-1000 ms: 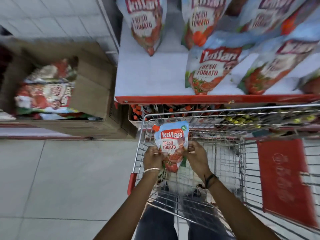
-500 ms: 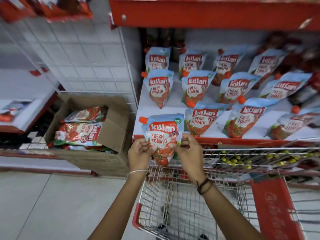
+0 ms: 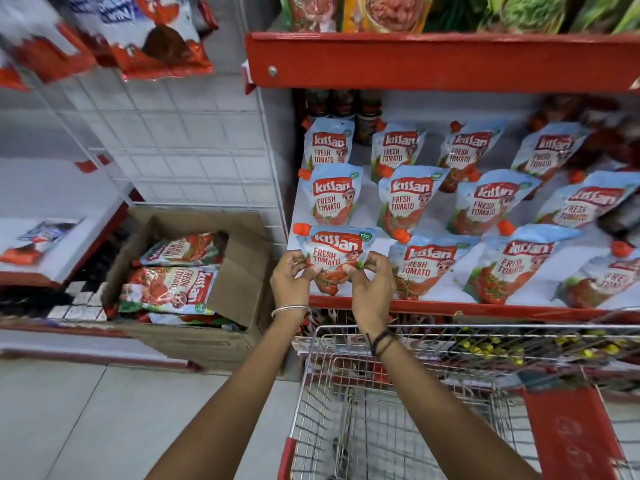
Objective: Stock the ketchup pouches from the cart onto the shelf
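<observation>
Both arms reach forward, left hand and right hand raised side by side, fingers curled closed, pinching

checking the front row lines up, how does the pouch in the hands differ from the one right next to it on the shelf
1. The held ketchup pouch is gripped by the left hand and right hand; the neighbouring pouch lies free on the shelf.
2. The held pouch's orange cap shows at its top left; the neighbour's cap is not visible.
3. The held pouch takes the row's left end, beside the neighbour.

Both are the same Kissan Fresh Tomato design, label facing out.
</observation>
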`<state>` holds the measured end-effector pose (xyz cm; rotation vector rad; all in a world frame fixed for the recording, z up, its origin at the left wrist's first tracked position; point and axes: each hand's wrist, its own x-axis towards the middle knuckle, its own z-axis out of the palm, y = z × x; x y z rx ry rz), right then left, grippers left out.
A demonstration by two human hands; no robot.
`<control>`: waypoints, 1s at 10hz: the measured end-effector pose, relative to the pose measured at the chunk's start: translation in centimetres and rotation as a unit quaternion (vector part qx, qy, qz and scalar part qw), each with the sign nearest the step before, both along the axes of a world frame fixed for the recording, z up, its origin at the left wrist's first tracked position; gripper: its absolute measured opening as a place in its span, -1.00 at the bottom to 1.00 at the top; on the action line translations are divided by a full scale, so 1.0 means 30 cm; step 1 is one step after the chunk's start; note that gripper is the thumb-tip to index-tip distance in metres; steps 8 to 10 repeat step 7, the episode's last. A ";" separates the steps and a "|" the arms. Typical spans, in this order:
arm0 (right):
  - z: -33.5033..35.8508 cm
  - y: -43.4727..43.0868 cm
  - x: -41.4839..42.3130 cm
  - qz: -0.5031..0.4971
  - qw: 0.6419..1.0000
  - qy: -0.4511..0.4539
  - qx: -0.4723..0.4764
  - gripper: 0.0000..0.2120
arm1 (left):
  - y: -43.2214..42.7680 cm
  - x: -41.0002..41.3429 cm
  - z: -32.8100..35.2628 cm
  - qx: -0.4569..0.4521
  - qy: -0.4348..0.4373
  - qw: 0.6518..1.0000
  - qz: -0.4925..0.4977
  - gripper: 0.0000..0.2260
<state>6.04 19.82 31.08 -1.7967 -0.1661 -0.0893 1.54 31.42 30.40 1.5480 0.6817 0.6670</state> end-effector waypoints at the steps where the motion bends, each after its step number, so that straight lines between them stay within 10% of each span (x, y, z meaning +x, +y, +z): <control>1: -0.014 0.008 0.014 0.000 1.000 0.012 0.016 -0.76 | 0.003 0.018 -0.012 0.002 0.007 1.000 -0.003 -0.72; 10: -0.038 -0.045 -0.012 0.085 0.994 0.065 -0.025 -0.58 | -0.084 -0.037 -0.046 0.021 0.009 1.000 0.005 -0.54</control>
